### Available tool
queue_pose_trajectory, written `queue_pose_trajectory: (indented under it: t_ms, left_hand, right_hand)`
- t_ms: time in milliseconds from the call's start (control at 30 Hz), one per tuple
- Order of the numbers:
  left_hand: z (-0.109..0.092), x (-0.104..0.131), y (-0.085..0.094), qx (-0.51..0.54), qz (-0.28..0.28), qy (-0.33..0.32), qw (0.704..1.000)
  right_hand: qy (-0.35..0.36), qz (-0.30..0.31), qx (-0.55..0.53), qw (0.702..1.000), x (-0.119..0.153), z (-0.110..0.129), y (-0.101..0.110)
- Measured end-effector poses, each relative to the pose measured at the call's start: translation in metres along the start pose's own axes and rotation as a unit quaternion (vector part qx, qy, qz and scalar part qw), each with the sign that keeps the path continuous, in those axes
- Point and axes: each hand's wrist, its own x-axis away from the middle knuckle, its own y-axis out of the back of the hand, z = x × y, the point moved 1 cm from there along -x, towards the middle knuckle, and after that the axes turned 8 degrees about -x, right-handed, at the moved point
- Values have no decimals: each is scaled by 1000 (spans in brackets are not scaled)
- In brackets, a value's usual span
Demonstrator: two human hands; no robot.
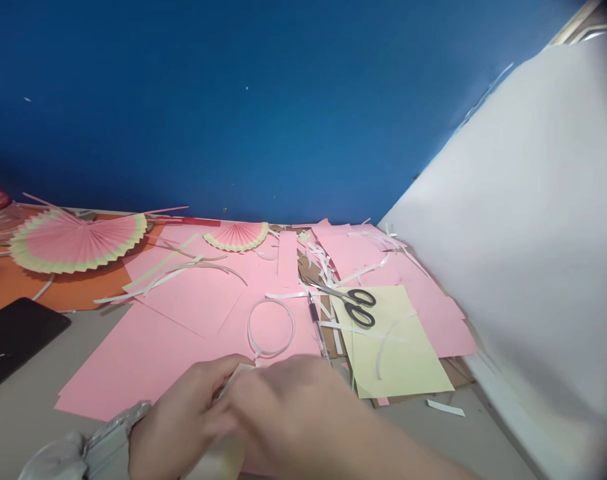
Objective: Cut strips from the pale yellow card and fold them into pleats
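both hands, left hand (183,417) and right hand (293,407), pinch a pale folded paper strip (228,390), blurred, just below the white paper ring (271,327); black-handled scissors (351,303) lie right of it. hasty movement could crumple the strip.

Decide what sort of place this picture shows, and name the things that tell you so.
Most likely a paper-craft worktable against a blue wall. Clues: large pink paper sheets spread across it, a black-handled pair of scissors on a pale yellow sheet, and a pleated pink fan with a yellow edge.
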Motion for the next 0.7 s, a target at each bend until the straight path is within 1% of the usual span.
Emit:
queue_pose_trajectory:
  t_ms: [33, 67, 100, 133, 167, 233, 267, 333, 400, 467, 600, 700]
  left_hand:
    - [0, 0, 1, 2, 5, -14, 1000]
    - [-1, -1, 1, 2, 7, -20, 1000]
    - [-1, -1, 1, 4, 9, -21, 1000]
    - [-1, -1, 1, 5, 12, -20, 1000]
    - [-1, -1, 1, 5, 15, -20, 1000]
    - [-1, -2, 0, 1, 19, -16, 1000]
    - [-1, -2, -1, -4, 18, -16, 1000]
    - [1, -2, -2, -15, 15, -14, 1000]
    - [3, -2, -2, -24, 13, -10, 1000]
    - [5, -2, -3, -30, 14, -6, 999]
    - [7, -1, -3, -29, 16, -8, 999]
    - [8, 0, -3, -31, 13, -3, 999]
  right_hand:
    - [-61, -13, 34, 997, 1, -17, 12]
    - [-163, -43, 67, 983, 6, -35, 23]
    - [-267, -83, 102, 955, 15, -54, 33]
    - [-333, -126, 123, 926, 26, -73, 42]
    - [-357, -168, 132, 909, 37, -89, 48]
    - [-366, -173, 125, 906, 54, -115, 53]
    - [-367, -164, 115, 908, 60, -123, 54]
    - [-374, -129, 87, 914, 68, -132, 53]
    - [-388, -98, 71, 914, 71, -133, 54]
    - [-409, -82, 56, 907, 73, -130, 57]
    - [-466, -65, 6, 882, 79, -130, 63]
    - [-474, -49, 34, 878, 79, -133, 62]
